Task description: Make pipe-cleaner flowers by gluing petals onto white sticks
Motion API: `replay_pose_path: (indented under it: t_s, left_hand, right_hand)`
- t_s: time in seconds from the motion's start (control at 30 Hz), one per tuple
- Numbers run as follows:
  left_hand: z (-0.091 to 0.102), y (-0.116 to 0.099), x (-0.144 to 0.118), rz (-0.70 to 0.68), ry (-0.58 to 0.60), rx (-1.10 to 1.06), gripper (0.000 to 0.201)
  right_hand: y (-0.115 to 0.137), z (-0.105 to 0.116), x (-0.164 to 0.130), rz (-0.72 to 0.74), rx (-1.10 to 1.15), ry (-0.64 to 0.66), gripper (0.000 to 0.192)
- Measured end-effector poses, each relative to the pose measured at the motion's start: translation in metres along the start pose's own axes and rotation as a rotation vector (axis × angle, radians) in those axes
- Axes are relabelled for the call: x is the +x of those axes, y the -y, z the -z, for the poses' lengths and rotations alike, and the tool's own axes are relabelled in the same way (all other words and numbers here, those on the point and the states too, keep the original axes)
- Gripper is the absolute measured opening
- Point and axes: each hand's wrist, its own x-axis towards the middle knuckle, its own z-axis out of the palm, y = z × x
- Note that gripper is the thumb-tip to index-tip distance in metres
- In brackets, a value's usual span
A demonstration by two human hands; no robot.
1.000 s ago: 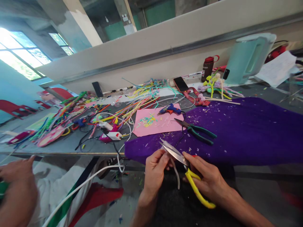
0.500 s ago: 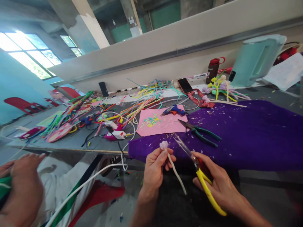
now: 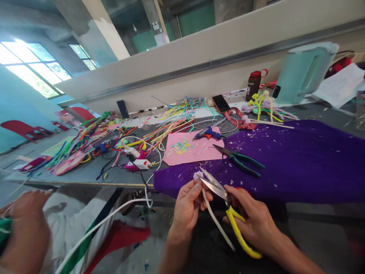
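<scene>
My left hand (image 3: pixel 185 207) is closed, pinching a small pipe-cleaner flower (image 3: pixel 197 175) between thumb and fingers. The flower's fluffy head is pale lilac, and its cream stem (image 3: pixel 218 224) hangs down to the right below my fingers. In my right hand (image 3: pixel 253 213) is a pair of scissors (image 3: pixel 238 239) with yellow handles. Its metal blades are parted and point left. One blade crosses in front of the flower head; whether it touches cannot be made out. Just beyond lie green-handled pliers (image 3: pixel 246 163) on the purple cloth (image 3: pixel 296 163).
Pink paper (image 3: pixel 173 156) carries small clippings and a blue glue gun (image 3: pixel 208 133). Pipe cleaners (image 3: pixel 168 131), cables and a power strip (image 3: pixel 138 164) crowd the left. A phone (image 3: pixel 221 103), bottle (image 3: pixel 253 84) and teal jug (image 3: pixel 302 78) stand behind. Another person's arm (image 3: pixel 28 228) is at lower left.
My right hand has moved the scissors left, bringing the parted blades up to the flower head. The flower's stem now swings a little further right. My left hand keeps its pinch.
</scene>
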Motion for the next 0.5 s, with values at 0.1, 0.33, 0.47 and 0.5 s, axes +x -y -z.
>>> replay_pose_path:
  t_s: [0.1,0.33,0.47,0.5]
  left_hand:
    - [-0.0005,0.0003,-0.0007,0.014,0.03,-0.022,0.017]
    - [-0.0026,0.0016,-0.0014,0.064,0.052,-0.009,0.018]
    - [-0.0038,0.0033,-0.0015,0.073,0.021,-0.006,0.018]
    - [-0.0042,0.0037,-0.0015,0.076,0.017,-0.008,0.018]
  right_hand:
    - [-0.0013,-0.002,0.0,0.011,0.007,-0.013,0.059]
    - [-0.0039,-0.0033,-0.0004,0.029,0.022,-0.045,0.059]
    - [-0.0055,-0.0043,0.0002,0.062,0.008,-0.064,0.058]
    - [-0.0056,-0.0044,0.0006,0.067,0.004,-0.064,0.058]
